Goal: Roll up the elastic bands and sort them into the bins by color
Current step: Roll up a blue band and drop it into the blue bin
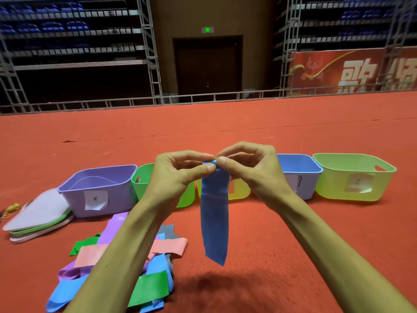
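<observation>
Both hands pinch the top end of a blue band (214, 213): the left hand (178, 175) and right hand (250, 170) meet at its rolled edge while the strip hangs above the red floor (293, 233). Behind stand purple (99, 190), green (141, 181), yellow (239, 190), blue (300, 175) and lime bins (354, 177); loose bands (126, 267) lie lower left.

Above the door (207, 66) hangs a green lit sign (207, 30), too small for me to read. Right of the door, a red banner (352, 71) bears large pale Chinese characters, cut off at the frame's edge. In front of the door, the purple bin (121, 195) and lime bin (331, 190) carry handwritten labels (96, 199), illegible.
</observation>
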Demonstrator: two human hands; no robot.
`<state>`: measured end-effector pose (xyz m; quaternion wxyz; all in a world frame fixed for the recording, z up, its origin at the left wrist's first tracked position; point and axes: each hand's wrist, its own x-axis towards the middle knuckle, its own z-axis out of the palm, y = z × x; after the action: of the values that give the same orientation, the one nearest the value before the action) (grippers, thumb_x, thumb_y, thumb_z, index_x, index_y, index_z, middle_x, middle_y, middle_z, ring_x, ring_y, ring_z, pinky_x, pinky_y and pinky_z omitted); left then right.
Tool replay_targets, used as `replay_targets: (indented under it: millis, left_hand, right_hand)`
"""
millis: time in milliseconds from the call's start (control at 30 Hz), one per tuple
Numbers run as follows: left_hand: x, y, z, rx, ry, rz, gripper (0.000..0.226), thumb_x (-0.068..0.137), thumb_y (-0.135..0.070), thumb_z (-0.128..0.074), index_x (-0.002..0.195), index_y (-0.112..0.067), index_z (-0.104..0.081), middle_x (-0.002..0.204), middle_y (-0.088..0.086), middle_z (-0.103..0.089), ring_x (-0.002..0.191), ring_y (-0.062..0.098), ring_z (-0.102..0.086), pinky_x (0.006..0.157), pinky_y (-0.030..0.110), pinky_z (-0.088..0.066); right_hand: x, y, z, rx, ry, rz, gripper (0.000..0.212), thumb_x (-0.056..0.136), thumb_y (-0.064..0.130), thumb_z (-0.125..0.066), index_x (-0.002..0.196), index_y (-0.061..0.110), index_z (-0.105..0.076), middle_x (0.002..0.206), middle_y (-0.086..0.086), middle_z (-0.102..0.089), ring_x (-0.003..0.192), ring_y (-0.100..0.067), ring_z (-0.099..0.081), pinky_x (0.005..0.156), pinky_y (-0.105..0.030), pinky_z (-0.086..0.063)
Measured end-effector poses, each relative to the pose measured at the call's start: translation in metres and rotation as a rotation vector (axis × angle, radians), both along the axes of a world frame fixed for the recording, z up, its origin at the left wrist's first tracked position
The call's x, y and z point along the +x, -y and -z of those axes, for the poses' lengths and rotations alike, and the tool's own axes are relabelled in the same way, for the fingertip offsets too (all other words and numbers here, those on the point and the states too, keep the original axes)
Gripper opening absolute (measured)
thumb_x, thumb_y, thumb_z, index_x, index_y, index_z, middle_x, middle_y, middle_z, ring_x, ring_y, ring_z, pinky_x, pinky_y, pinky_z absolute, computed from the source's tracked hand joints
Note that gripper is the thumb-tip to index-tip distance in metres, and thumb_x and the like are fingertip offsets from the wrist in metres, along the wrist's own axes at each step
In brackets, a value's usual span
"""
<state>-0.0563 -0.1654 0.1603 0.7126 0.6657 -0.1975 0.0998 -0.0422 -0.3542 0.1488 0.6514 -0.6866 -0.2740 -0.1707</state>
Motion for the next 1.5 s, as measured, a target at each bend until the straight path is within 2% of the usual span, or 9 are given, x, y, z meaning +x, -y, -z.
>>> replay_targets:
  millis: [100,267,467,833,933,1033,1267,1367,1500]
  left_hand:
    - [0.001,0.001,0.000,-0.015,0.001,-0.011,0.021,0.071,-0.004,-0.079,0.091,-0.007,-0.079,0.090,0.016,-0.079,0.087,0.022,-0.075,0.081,0.025,-0.057]
    - [-0.002,0.001,-0.002,-0.031,-0.028,0.050,0.024,0.068,-0.010,-0.088,0.091,-0.016,-0.082,0.097,0.013,-0.079,0.095,0.021,-0.074,0.083,0.028,-0.058]
    - [-0.009,0.007,-0.006,-0.016,-0.107,0.058,0.024,0.064,-0.034,-0.080,0.082,-0.019,-0.084,0.095,0.006,-0.080,0.093,0.013,-0.076,0.074,0.023,-0.058]
    - [-0.006,0.012,-0.005,-0.038,-0.058,0.028,0.023,0.070,-0.016,-0.078,0.090,-0.005,-0.078,0.091,0.011,-0.080,0.087,0.017,-0.076,0.072,0.024,-0.058]
    - [-0.006,0.012,-0.004,-0.049,-0.065,0.032,0.014,0.076,-0.005,-0.077,0.090,-0.006,-0.078,0.090,0.010,-0.080,0.085,0.017,-0.076,0.071,0.023,-0.058]
    - [-0.005,0.010,-0.002,-0.023,-0.056,0.007,0.016,0.078,0.001,-0.077,0.090,-0.010,-0.079,0.090,0.012,-0.079,0.086,0.018,-0.076,0.072,0.023,-0.057]
    - [-0.004,0.009,0.001,-0.045,-0.029,0.034,0.023,0.068,-0.006,-0.082,0.089,-0.016,-0.082,0.095,0.018,-0.078,0.092,0.026,-0.074,0.080,0.029,-0.059]
    - [-0.007,0.010,0.000,-0.057,-0.051,0.060,0.030,0.067,-0.006,-0.087,0.095,-0.013,-0.080,0.098,0.017,-0.078,0.096,0.026,-0.074,0.081,0.029,-0.059]
    - [-0.012,0.012,-0.002,-0.023,-0.096,0.100,0.035,0.068,-0.021,-0.087,0.100,-0.009,-0.079,0.105,0.014,-0.078,0.101,0.024,-0.074,0.085,0.033,-0.060]
  right_hand:
    - [0.000,-0.002,0.001,-0.013,0.018,0.035,0.004,0.090,0.005,-0.076,0.089,0.001,-0.078,0.082,-0.013,-0.079,0.074,-0.016,-0.073,0.066,-0.034,-0.059]
    - [-0.001,-0.001,0.000,0.047,0.062,0.058,0.004,0.087,0.005,-0.079,0.089,0.001,-0.079,0.086,-0.015,-0.079,0.086,-0.039,-0.076,0.073,-0.053,-0.059]
    - [-0.002,0.003,0.000,0.123,0.062,0.034,0.008,0.083,-0.001,-0.081,0.087,0.006,-0.079,0.081,-0.012,-0.079,0.076,-0.021,-0.073,0.075,-0.033,-0.060]
    - [-0.005,0.004,0.004,0.183,-0.031,-0.017,0.010,0.084,0.001,-0.079,0.093,0.005,-0.080,0.085,-0.014,-0.078,0.082,-0.021,-0.072,0.078,-0.035,-0.060]
    - [-0.007,0.005,0.004,0.226,-0.111,-0.045,0.009,0.088,0.013,-0.078,0.095,0.008,-0.081,0.088,-0.012,-0.079,0.084,-0.025,-0.073,0.078,-0.043,-0.060]
    - [-0.007,0.004,0.007,0.124,-0.068,0.050,0.009,0.090,0.015,-0.078,0.092,0.006,-0.081,0.087,-0.014,-0.079,0.081,-0.025,-0.074,0.073,-0.049,-0.060]
    - [-0.010,0.006,0.009,0.125,-0.010,0.015,0.013,0.086,0.001,-0.077,0.098,-0.002,-0.078,0.093,-0.015,-0.079,0.093,-0.035,-0.076,0.081,-0.043,-0.062]
    - [-0.011,0.006,0.007,0.150,0.009,0.015,0.012,0.083,0.001,-0.078,0.095,0.002,-0.079,0.090,-0.014,-0.080,0.084,-0.024,-0.076,0.078,-0.036,-0.062]
    - [-0.012,0.008,0.004,0.190,0.032,0.000,0.015,0.082,-0.004,-0.078,0.096,0.000,-0.078,0.085,-0.011,-0.079,0.077,-0.016,-0.073,0.072,-0.024,-0.057]
